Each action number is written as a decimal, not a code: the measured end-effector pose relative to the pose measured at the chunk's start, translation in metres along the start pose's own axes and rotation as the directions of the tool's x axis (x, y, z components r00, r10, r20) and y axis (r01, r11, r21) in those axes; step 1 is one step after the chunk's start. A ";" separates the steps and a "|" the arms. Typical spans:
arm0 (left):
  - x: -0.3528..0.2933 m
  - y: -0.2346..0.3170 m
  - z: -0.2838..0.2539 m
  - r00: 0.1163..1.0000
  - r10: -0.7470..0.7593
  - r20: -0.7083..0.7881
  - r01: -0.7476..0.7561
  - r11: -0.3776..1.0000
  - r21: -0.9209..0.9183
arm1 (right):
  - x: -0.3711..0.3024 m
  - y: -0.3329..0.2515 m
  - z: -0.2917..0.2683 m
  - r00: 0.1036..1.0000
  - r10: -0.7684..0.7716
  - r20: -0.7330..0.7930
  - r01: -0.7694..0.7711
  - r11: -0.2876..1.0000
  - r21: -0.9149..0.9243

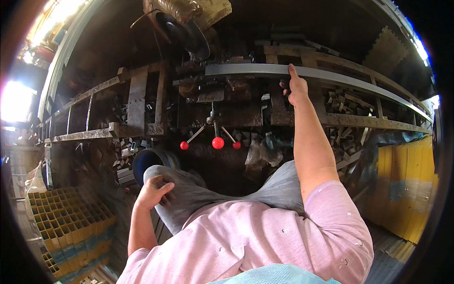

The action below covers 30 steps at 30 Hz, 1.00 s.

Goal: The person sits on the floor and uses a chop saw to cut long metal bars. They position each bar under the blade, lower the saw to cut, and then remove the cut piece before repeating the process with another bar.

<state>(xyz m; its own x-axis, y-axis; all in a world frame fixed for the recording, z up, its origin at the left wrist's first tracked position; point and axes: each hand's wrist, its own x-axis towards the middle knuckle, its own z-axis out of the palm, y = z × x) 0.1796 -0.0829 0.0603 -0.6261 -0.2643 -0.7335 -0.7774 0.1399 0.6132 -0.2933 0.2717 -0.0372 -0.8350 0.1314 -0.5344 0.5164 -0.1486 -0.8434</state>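
Note:
A long grey metal bar [246,70] lies across the far side of a dark, oily cutting machine and runs out to the right. My right hand [298,87] is stretched forward at the bar, one finger laid across its top and the others curled at its near side. Resting on my left knee, my left hand [155,191] holds nothing, its fingers loosely apart. In front of me, between the hands, a clamp handle [218,142] with red ball knobs sticks out from the machine's vise. A dark round saw guard [187,35] hangs just beyond the bar's left end.
Rusty ladder-like support frames [94,88] extend left and right of the machine. Metal offcuts [347,104] lie among them. A blue bucket [151,163] stands by my left knee. Stacked yellow-wrapped square tubes [71,213] are at lower left; a yellow-wrapped bundle [406,184] stands at right.

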 end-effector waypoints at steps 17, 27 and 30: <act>0.012 0.042 0.061 0.874 0.483 0.051 -0.449 0.762 0.467 | 0.006 0.002 -0.009 0.997 0.046 0.055 -0.052 0.993 0.108; 0.021 0.032 0.042 0.868 0.497 0.005 -0.450 0.781 0.433 | 0.000 0.005 -0.002 1.000 -0.007 -0.003 0.008 0.986 0.165; 0.031 0.035 0.039 0.862 0.507 0.006 -0.467 0.789 0.400 | 0.004 0.005 -0.002 0.999 -0.014 -0.030 0.019 0.986 0.165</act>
<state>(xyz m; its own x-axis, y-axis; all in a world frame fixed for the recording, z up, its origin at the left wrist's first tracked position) 0.1302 -0.0490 0.0475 -0.9341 -0.1509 -0.3237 -0.3450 0.6150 0.7090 -0.2937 0.2731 -0.0433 -0.8361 0.1633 -0.5237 0.4618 -0.3058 -0.8326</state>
